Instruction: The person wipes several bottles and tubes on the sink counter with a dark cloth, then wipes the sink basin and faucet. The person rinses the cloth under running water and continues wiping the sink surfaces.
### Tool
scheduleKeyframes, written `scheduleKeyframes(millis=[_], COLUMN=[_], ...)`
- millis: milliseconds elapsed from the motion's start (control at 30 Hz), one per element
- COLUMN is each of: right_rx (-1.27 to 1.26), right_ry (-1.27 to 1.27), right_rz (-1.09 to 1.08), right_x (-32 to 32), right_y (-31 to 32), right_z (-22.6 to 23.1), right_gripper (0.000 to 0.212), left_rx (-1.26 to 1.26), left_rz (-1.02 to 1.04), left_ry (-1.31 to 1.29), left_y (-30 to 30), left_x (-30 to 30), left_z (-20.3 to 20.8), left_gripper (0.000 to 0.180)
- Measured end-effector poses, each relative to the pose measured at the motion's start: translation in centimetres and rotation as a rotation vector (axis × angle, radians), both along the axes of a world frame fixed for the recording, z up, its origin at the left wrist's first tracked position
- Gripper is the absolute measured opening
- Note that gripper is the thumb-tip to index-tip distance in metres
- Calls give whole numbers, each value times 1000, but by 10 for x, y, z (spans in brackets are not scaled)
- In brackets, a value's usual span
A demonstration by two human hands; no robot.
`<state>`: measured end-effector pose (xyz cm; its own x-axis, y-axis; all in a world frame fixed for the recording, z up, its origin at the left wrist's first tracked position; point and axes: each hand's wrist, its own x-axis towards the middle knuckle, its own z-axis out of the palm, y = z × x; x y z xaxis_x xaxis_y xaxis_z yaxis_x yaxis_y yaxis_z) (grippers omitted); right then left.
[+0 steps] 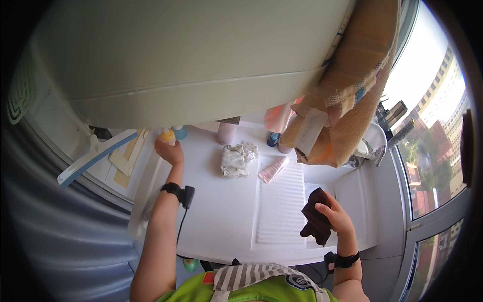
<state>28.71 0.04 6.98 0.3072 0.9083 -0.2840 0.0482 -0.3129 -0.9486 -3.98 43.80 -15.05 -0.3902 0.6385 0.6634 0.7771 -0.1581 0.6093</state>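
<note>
At the back left of the white counter, my left hand [171,153] is closed round a small yellow bottle [166,135], which still stands at the counter's edge among other containers. A blue bottle [179,132] is right beside it. On the other side, my right hand [338,215] grips a crumpled dark brown cloth [317,219], hanging over the edge between the ribbed washboard [280,211] and the sink basin. A folded white cloth [237,160] lies in the middle, and a pink squeeze tube [273,170] rests at the top of the washboard.
A beige towel [347,118] hangs low at the back right, under a large pale cabinet [191,55]. Behind the white cloth stands a pink bottle [227,133]; a dark blue one [273,139] is nearby. At left is a squeegee [95,158]; a faucet [355,161] is at right, near the window.
</note>
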Motion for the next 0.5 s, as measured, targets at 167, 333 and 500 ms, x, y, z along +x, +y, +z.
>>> scheduleKeyframes(millis=[167, 333, 500], right_rx=[136, 119, -20], right_ry=[432, 334, 40], right_rz=[67, 6, -202], right_x=[12, 19, 38], right_y=[2, -34, -80], right_z=[-21, -39, -46], right_gripper=[53, 67, 40], left_rx=[-106, -14, -20], left_rz=[-743, -821, -490], left_ry=[-472, -240, -103], left_y=[-34, -15, -5], left_x=[105, 168, 194], left_z=[24, 39, 34], left_gripper=[71, 79, 66])
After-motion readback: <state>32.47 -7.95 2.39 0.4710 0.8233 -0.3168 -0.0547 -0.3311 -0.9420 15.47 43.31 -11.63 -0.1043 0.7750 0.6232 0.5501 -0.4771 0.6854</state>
